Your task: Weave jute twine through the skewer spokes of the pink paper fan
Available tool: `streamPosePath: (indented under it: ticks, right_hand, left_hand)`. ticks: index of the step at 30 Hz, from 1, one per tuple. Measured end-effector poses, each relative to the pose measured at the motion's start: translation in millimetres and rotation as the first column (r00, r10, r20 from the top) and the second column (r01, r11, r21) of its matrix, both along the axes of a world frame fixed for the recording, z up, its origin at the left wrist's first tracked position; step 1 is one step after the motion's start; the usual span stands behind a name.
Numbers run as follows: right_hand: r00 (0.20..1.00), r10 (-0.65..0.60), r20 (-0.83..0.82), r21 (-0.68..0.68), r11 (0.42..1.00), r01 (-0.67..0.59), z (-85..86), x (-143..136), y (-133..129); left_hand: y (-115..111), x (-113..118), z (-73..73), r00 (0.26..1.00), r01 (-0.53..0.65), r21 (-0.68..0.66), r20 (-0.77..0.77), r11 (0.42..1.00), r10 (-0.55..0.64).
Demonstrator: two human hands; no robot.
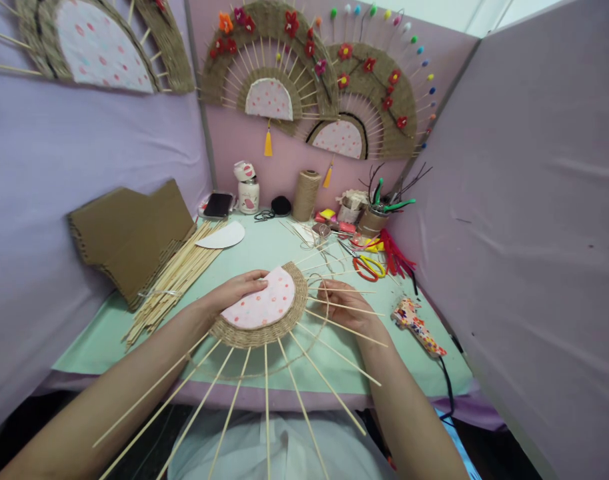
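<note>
My left hand (pixel 241 288) grips a half-round fan at its straight edge, thumb on the dotted pink-white cloth (pixel 261 303). A band of woven twine (pixel 300 293) borders the cloth, and thin wooden sticks (pixel 266 400) radiate from it toward me and to the right. At the right of the band my right hand (pixel 341 303) is among the sticks, its fingers pinched on a strand of twine (pixel 327 307). The strand loops loosely below the band, across the sticks. Part of the left fingers is hidden behind the fan.
Cardboard (pixel 134 233) and a bundle of sticks (pixel 177 273) lie left. A twine spool (pixel 307 195), jars and a phone (pixel 218 205) stand along the back. Scissors (pixel 367 265) and a floral glue gun (pixel 418 325) with a cord lie right. Finished fans (pixel 269 57) hang on the walls.
</note>
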State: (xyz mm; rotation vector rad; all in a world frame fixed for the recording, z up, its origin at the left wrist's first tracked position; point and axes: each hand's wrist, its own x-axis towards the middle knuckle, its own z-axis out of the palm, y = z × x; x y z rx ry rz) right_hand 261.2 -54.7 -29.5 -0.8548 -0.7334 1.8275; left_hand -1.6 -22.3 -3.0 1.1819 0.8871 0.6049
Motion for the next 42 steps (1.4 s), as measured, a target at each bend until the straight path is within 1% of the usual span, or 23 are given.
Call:
streamPosePath:
  ticks: [4, 10, 16, 23, 28, 33, 37, 40, 42]
  right_hand:
    - [1.000, -0.001, 0.012, 0.011, 1.000, 0.000, 0.0, -0.3, -0.4]
    - [1.000, 0.011, -0.012, 0.014, 1.000, -0.010, 2.5, -2.5, -1.6]
    - [1.000, 0.018, 0.008, 0.025, 1.000, -0.018, -0.5, -1.3, -0.9]
    - [1.000, 0.014, 0.026, 0.026, 1.000, -0.014, 1.4, -2.9, -1.1]
    - [0.999, 0.042, 0.008, 0.020, 0.999, -0.042, 1.8, -2.9, -1.2]
    - [1.000, -0.010, -0.015, 0.012, 1.000, 0.011, -0.3, -1.7, -0.8]
    - [0.998, -0.058, 0.012, 0.009, 0.998, 0.058, -1.8, -1.1, -0.3]
    - [0.996, -0.070, 0.058, 0.023, 0.997, 0.069, -3.0, -2.4, 0.6]
    - [0.988, -0.104, 0.114, 0.058, 0.993, 0.098, -4.4, -4.7, 1.7]
  left_hand:
    - [0.3, 0.0, -0.1, 1.000, 0.009, -0.004, -0.025, 1.000, -0.009]
    - [-0.6, 0.7, -2.8, 0.999, 0.026, -0.024, -0.036, 0.999, -0.027]
    - [-1.5, 1.2, -4.6, 0.999, 0.044, 0.007, -0.022, 0.999, -0.044]
    - [-3.1, 1.5, -4.7, 0.999, 0.048, 0.034, -0.026, 0.998, -0.047]
    - [-2.1, 1.4, -5.9, 0.998, 0.052, 0.033, -0.038, 0.998, -0.051]
    - [-1.5, 1.9, -7.5, 0.998, 0.048, 0.035, -0.028, 0.998, -0.047]
    - [-0.4, 1.6, -7.5, 0.999, 0.010, 0.041, -0.034, 0.999, -0.008]
    - [1.5, 0.9, -4.5, 0.997, -0.080, 0.040, -0.020, 0.996, 0.081]
    - [2.7, 0.8, -1.7, 0.988, -0.153, 0.039, 0.000, 0.987, 0.153]
